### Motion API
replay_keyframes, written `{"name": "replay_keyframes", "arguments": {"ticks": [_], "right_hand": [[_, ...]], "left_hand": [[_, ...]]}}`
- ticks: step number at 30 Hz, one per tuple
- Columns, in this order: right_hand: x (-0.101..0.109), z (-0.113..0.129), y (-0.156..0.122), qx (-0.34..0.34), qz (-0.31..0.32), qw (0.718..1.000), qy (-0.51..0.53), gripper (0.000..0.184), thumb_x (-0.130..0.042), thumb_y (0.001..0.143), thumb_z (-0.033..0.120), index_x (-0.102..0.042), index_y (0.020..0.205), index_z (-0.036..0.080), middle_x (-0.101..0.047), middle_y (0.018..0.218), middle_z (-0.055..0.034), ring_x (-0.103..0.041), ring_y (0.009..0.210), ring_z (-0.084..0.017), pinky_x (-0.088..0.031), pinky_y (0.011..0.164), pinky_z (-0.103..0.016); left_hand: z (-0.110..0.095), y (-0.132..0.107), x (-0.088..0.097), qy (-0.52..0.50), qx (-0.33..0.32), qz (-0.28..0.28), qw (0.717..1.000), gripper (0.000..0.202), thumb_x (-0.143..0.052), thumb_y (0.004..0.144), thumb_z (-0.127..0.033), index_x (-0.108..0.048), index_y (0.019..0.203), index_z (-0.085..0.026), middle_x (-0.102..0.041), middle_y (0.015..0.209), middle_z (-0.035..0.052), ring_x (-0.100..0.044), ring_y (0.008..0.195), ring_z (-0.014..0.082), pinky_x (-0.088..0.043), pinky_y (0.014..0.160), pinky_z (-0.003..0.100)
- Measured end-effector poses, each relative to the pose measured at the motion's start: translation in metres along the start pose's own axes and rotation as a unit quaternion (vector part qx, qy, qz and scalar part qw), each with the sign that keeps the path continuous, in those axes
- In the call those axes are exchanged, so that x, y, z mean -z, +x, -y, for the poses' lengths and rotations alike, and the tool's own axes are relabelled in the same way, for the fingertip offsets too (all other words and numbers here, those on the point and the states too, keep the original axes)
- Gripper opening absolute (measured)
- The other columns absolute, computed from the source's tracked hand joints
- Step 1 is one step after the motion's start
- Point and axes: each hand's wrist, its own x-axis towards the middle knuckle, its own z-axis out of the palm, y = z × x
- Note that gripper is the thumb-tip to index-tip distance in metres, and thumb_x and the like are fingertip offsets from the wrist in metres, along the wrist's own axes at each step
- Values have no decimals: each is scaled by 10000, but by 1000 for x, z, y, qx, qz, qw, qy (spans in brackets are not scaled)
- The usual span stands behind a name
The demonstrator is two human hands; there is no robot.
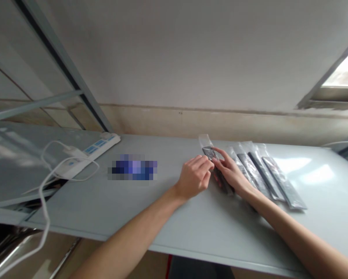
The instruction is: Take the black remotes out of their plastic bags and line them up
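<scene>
Nearest, the front edge of a pale grey tabletop (pixel 168 217) crosses the view, with a dark, unclear shape (pixel 201 267) below it, nearer than a row of wrapped packets (pixel 266 176) that serves here as the landmark. Two bare forearms reach over that edge. Just left of the row, the right hand (pixel 230 172) has its thumb and fingers closed around the sides of a dark packet (pixel 210 153) in a clear sleeve. Further left of the row, the left hand (pixel 192 176) has its fingers curled in at the packet's near-left side; whether they pinch it cannot be told. The packet is long and flat and slants like those in the row; it is probably light and fairly stiff, its glossy film slippery and its loose, see-through end floppy. A hold across both long sides, around the middle, should be surest; the empty sleeve end would likely crumple. The row itself shows at least four packets, shiny and side by side. Well left of the row lies a blurred blue-purple item (pixel 136 167), and beyond that a white power strip (pixel 104 145) with a looping cable (pixel 44 209). Behind the row rises a plain wall (pixel 176 58).
</scene>
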Motion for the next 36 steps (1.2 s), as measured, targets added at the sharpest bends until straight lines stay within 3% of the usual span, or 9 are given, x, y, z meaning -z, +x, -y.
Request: {"name": "replay_keyframes", "arguments": {"ticks": [5, 9, 12, 17, 22, 25, 28, 31, 36], "right_hand": [[3, 0, 4, 36, -8, 996, -77, 610, -708, 921, 568, -589, 1435, 262, -700, 822, -1, -557, 554, -145, -467, 444, -246], [-3, 10, -5, 55, -14, 996, -69, 627, -709, 928, 573, -558, 1463, 283, -754, 974, -49, -643, 664, -175, -533, 525, -276], [-6, 15, -7, 52, 30, 996, -64, 707, -743, 920, 557, -495, 1532, 304, -754, 1129, -81, -705, 825, -196, -576, 633, -291], [-1, 10, -1, -16, 63, 998, -26, 888, -829, 853, 570, -398, 1586, 313, -746, 1044, -48, -680, 691, -160, -558, 560, -269], [4, 9, 1, -64, 94, 992, -49, 503, -770, 892, 613, -678, 1152, 193, -700, 689, -4, -574, 473, -124, -447, 428, -230], [5, 11, 2, -77, 25, 996, -25, 449, -797, 868, 605, -712, 927, 169, -619, 546, 12, -488, 436, -93, -357, 393, -200], [5, 12, 5, -75, -49, 992, 91, 474, -860, 810, 594, -726, 980, 172, -683, 666, -8, -558, 504, -106, -410, 406, -199], [6, 13, 8, -55, -86, 977, 185, 478, -882, 788, 594, -738, 975, 179, -736, 847, -38, -662, 613, -137, -499, 444, -219], [7, 10, 9, -33, -128, 971, 201, 430, -884, 801, 572, -790, 879, 160, -755, 820, -59, -716, 657, -157, -557, 502, -224]], "left_hand": [[6, 1, -11, -156, 196, -31, 968, 105, -487, 977, -160, -564, 951, -227, -708, 1012, 54, -679, 970, 200, -555, 855, 328], [13, 6, -17, -381, 357, -91, 848, 444, -613, 1016, -398, -442, 1388, -228, -717, 1316, 128, -735, 1038, 216, -591, 740, 297], [17, 10, -18, -532, 367, -67, 760, 632, -688, 964, -549, -493, 1441, -183, -776, 1231, 152, -775, 1017, 263, -622, 751, 324], [21, 13, -20, -605, 366, -145, 692, 575, -812, 869, -572, -690, 1227, -139, -820, 1111, 150, -799, 1024, 293, -613, 907, 368], [32, 14, -13, -653, 382, -240, 608, 597, -899, 799, -499, -641, 1227, -171, -830, 1102, 124, -810, 1023, 297, -600, 968, 424], [38, 16, -7, -660, 396, -259, 584, 514, -842, 849, -540, -697, 1149, -149, -826, 1139, 138, -810, 1040, 294, -598, 985, 417], [40, 18, -4, -652, 421, -261, 574, 453, -765, 921, -531, -753, 1100, -115, -817, 1177, 159, -812, 1027, 280, -612, 951, 377], [40, 19, -2, -653, 431, -269, 562, 444, -691, 984, -488, -743, 1231, -122, -812, 1204, 152, -805, 1052, 260, -619, 903, 336], [44, 18, 2, -655, 430, -278, 556, 537, -576, 1039, -460, -605, 1490, -170, -785, 1291, 138, -801, 1069, 256, -617, 915, 346]]}}
